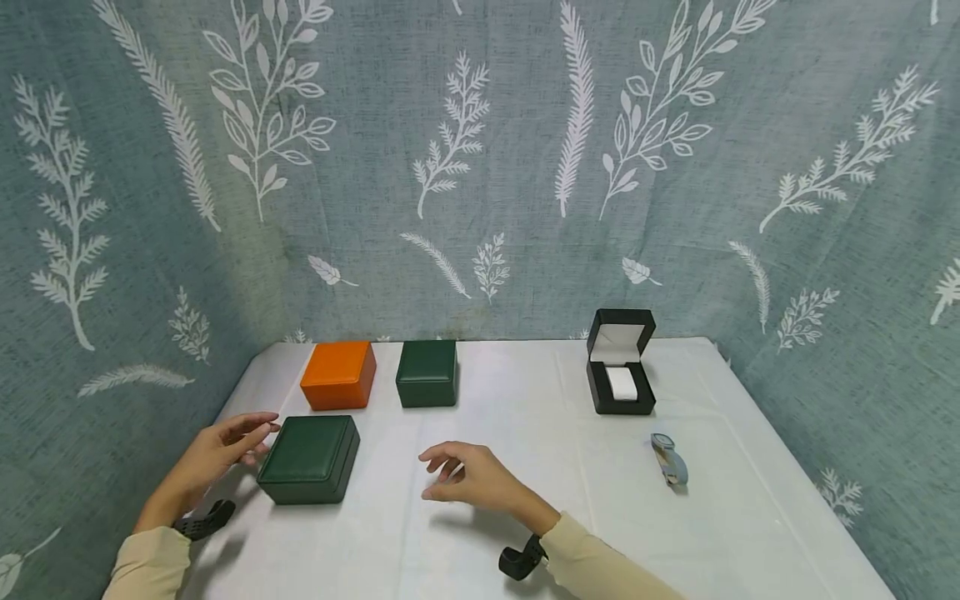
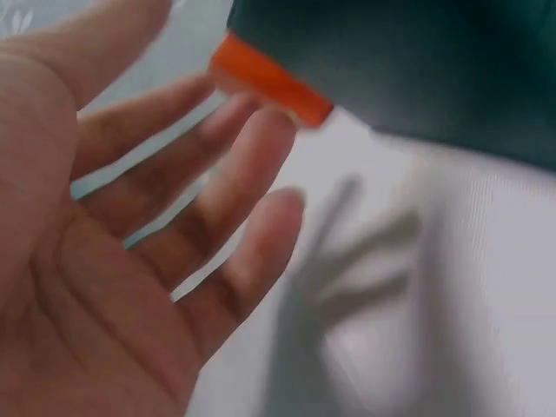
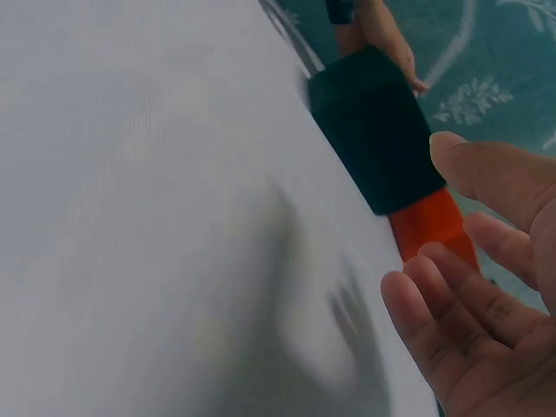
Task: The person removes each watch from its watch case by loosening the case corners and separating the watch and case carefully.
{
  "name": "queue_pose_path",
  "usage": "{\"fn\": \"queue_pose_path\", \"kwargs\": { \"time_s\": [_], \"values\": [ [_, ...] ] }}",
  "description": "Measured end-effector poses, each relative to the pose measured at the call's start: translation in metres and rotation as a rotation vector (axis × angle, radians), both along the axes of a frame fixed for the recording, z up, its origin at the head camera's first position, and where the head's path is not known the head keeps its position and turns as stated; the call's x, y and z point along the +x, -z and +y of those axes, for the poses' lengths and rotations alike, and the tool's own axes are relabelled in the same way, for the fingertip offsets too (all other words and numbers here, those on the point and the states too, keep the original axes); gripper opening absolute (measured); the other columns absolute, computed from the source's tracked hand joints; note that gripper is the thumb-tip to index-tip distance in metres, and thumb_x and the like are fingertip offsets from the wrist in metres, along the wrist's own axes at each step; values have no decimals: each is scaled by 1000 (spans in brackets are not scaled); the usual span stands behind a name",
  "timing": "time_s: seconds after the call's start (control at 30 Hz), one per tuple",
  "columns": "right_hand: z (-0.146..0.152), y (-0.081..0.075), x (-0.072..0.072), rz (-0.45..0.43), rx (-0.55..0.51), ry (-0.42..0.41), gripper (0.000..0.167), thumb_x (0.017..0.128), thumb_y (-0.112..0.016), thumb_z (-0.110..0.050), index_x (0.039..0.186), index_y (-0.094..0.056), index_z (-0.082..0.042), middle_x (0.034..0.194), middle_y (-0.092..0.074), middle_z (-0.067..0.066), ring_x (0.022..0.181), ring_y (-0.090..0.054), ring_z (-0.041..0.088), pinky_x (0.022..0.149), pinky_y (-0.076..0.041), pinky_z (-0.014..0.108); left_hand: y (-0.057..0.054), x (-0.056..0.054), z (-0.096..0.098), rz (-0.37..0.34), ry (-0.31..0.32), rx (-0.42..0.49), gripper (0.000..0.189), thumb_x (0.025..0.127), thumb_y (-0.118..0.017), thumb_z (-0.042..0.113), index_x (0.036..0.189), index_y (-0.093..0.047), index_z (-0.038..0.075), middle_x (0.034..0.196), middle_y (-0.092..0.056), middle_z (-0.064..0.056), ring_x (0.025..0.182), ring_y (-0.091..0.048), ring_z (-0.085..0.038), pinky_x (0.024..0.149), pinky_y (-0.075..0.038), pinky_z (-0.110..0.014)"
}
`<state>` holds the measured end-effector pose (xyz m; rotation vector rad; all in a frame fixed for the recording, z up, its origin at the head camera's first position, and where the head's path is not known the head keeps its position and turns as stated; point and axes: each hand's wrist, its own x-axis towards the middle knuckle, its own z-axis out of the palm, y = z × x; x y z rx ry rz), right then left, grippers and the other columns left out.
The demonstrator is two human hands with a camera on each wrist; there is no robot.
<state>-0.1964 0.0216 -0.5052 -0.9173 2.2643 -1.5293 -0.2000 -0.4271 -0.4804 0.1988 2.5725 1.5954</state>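
Note:
My left hand point(image 1: 228, 446) is just left of the nearer green box point(image 1: 309, 458), its fingers relaxed and holding nothing. In the left wrist view a small gap shows between those fingertips and the dark green box point(image 2: 417, 78). My right hand point(image 1: 472, 477) hovers over the white cloth, to the right of that box, fingers loosely bent around nothing. The closed lid of the nearer green box faces up. Behind it stand a closed orange box point(image 1: 338, 376) and a smaller closed green box point(image 1: 427, 374).
At the right rear an open black watch box point(image 1: 622, 362) holds a white cushion point(image 1: 621, 383). A wristwatch point(image 1: 669, 460) with a light blue strap lies in front of it. The white-covered table point(image 1: 525, 400) meets a leaf-patterned curtain point(image 1: 517, 167) at the back and sides.

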Motion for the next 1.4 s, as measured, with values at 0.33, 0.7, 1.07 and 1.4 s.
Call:
{"fn": "queue_pose_path", "kwargs": {
  "time_s": [0.33, 0.7, 1.07, 1.4],
  "values": [
    [-41, 11, -5, -13, 24, -34, 47, 87, -85, -23, 128, -69, -7, 106, -70, -2, 84, -61, -1, 81, -53, 19, 29, 5, -32, -75, 258, 185, 63, 105, -54, -2, 161, -26, 1, 143, -54, 19, 112, -63, -9, 88, -55, -33],
    [-84, 15, -5, 27, 49, 15, 54, 85, -88, -23, 132, -67, -5, 103, -68, -2, 80, -61, -3, 75, -51, 16, 28, -3, -38, -118, 443, 258, 87, 95, -62, -12, 164, -10, 0, 153, -43, 23, 111, -58, -10, 88, -55, -31],
    [-117, 13, 8, 120, 127, 68, 67, 85, -88, -30, 140, -62, -3, 103, -66, -4, 78, -57, -3, 74, -48, 12, 23, -8, -27, -147, 427, 128, 95, 94, -70, -3, 166, -10, 9, 151, -37, 29, 116, -60, -17, 87, -55, -37],
    [-134, 18, 10, 205, 151, 105, 66, 83, -88, -34, 135, -65, -1, 102, -69, -5, 73, -53, -7, 69, -45, 10, 24, -10, -24, -134, 475, 125, 106, 92, -73, -2, 167, 0, 16, 164, -20, 6, 117, -63, -31, 87, -56, -42]
  ]
}}
